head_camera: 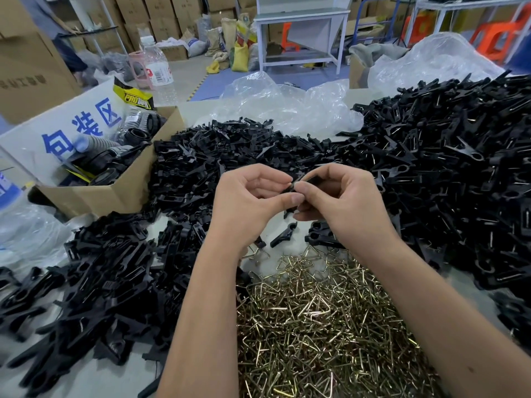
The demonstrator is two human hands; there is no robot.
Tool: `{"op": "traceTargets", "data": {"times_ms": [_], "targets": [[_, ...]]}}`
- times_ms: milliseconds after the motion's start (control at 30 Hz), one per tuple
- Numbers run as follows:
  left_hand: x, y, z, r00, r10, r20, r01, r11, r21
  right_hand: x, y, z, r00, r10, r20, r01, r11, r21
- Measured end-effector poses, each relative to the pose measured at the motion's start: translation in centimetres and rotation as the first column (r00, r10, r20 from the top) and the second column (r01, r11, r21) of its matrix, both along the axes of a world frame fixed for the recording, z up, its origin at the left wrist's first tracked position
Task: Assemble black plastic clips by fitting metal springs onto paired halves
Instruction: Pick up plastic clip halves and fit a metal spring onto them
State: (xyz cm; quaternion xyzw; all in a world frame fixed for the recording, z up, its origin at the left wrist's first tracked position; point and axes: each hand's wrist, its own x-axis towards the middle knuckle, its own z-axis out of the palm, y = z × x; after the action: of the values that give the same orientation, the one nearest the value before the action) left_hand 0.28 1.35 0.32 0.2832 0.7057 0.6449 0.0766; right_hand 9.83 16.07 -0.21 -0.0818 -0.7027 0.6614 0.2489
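Note:
My left hand and my right hand meet above the table's middle, both pinching a black plastic clip between thumbs and fingers. The fingers hide most of the clip, so I cannot tell whether a spring is on it. A pile of brass-coloured metal springs lies just below my wrists. Loose black clip halves are heaped behind and to the left. One single half lies on the table under my hands.
A large heap of black clips with springs fills the right side. An open cardboard box of black parts stands at the left. Crumpled clear plastic bags lie behind the piles. Cartons and a white table stand farther back.

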Motion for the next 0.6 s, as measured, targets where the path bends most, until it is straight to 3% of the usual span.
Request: {"op": "traceTargets", "data": {"times_ms": [100, 167, 267, 333, 400, 533, 600], "targets": [[-0.5, -0.7, 0.0, 0.997, 0.073, 0.022, -0.074, 0.996, 0.040, 0.1, -0.3, 0.1, 0.999, -0.025, 0.040, 0.024, 0.999, 0.024], [-1.1, -1.4, 0.0, 0.979, 0.186, 0.081, -0.193, 0.977, 0.090, 0.1, -0.3, 0.0, 0.994, -0.050, 0.097, 0.020, 0.959, 0.282], [-1.8, -2.3, 0.0, 0.931, 0.325, 0.166, -0.352, 0.920, 0.172, 0.3, -1.4, 0.2, 0.966, 0.049, 0.253, -0.219, 0.677, 0.703], [-1.9, -2.5, 0.1, 0.909, 0.355, 0.217, -0.398, 0.893, 0.209, 0.2, -2.4, -0.2, 0.945, 0.094, 0.312, -0.322, 0.430, 0.843], [-1.8, -2.5, 0.1, 0.904, 0.330, 0.273, -0.399, 0.880, 0.258, 0.1, -3.0, -0.7, 0.923, 0.084, 0.375, -0.382, 0.299, 0.874], [-1.9, -2.7, 0.0, 0.917, 0.320, 0.238, -0.376, 0.892, 0.250, 0.3, -2.7, -0.5, 0.906, 0.099, 0.412, -0.416, 0.399, 0.817], [-1.9, -2.7, -0.2, 0.924, 0.323, 0.203, -0.362, 0.910, 0.200, 0.3, -2.5, -0.3, 0.894, 0.091, 0.439, -0.436, 0.400, 0.806]]}}
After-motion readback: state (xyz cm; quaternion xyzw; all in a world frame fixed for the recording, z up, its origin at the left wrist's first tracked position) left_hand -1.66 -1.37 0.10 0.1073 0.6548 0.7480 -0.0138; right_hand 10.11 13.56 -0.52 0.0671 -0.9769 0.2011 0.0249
